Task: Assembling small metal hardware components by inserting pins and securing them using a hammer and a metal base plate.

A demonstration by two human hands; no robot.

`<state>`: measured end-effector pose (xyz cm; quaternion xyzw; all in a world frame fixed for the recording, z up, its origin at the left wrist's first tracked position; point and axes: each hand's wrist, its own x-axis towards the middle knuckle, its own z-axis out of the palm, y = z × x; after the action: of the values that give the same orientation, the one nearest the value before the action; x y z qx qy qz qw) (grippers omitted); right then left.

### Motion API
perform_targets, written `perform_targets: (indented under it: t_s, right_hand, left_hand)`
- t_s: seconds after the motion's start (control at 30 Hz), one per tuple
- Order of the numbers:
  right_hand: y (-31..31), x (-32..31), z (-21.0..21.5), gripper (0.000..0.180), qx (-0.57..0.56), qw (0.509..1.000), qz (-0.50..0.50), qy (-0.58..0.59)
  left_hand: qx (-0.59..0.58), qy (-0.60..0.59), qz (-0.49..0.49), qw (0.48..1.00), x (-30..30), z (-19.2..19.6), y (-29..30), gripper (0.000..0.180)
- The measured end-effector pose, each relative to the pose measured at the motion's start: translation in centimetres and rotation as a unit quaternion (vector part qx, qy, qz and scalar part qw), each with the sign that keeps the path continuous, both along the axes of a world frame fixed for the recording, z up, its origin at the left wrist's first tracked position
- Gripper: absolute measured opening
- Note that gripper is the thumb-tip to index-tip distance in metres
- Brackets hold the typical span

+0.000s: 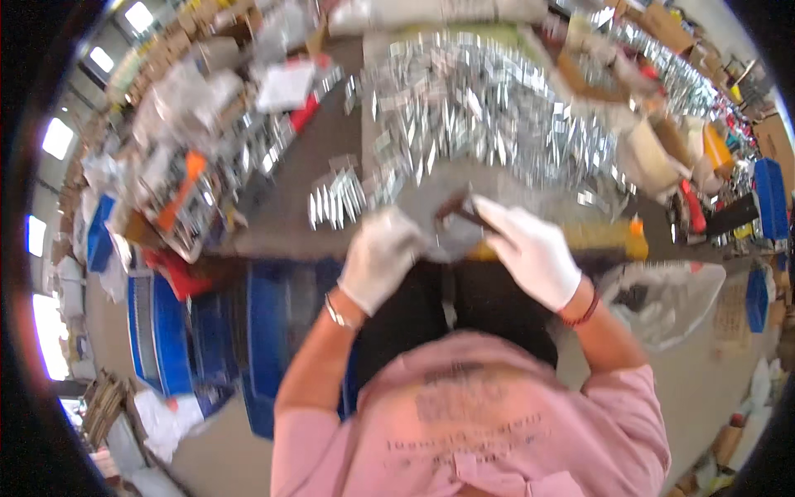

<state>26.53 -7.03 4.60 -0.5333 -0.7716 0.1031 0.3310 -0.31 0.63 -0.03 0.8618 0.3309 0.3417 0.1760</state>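
Pink shirt [472,414], gloved left hand [379,258] fisted, right hand [534,253] pinching blurred dark tool [460,207]

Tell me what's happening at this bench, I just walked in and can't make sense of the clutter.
A person in a pink shirt and white gloves works at the table's near edge. The right hand grips a dark, thin tool, though blur hides what kind. The left hand is curled beside a grey piece. Behind them lies a big heap of shiny metal parts, with a small row standing to the left.
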Motion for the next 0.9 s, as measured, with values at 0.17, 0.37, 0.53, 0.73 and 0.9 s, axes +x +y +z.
perform_targets:
  t_s: [0.17, 0.37, 0.53, 0.73, 0.9]
  right_hand:
    - [-1.0, -0.1, -0.2, 0.059, -0.018, 0.996, -0.003, -0.083]
    - [-2.2, -1.6, 0.0, 0.054, -0.006, 0.998, 0.014, -0.068]
    - [-1.8, -1.5, 0.8, 0.051, -0.111, 0.994, 0.003, -0.005]
    - [2.0, -0.1, -1.0, 0.045, -0.072, 0.996, -0.018, -0.045]
    - [0.8, -2.0, -1.3, 0.023, -0.005, 0.992, -0.019, -0.124]
  left_hand:
    - [-0.134, -0.014, 0.004, 0.991, 0.1, 0.6, 0.1, 0.010]
    - [-0.097, -0.005, 0.017, 0.995, 0.1, 0.7, -0.8, 0.013]
    - [-0.110, -0.033, 0.020, 0.993, 0.2, 0.3, -1.1, 0.012]
    - [-0.156, -0.041, 0.008, 0.987, 0.0, 0.2, -0.5, 0.013]
    - [-0.163, -0.055, 0.010, 0.985, -0.3, -0.1, -0.7, 0.014]
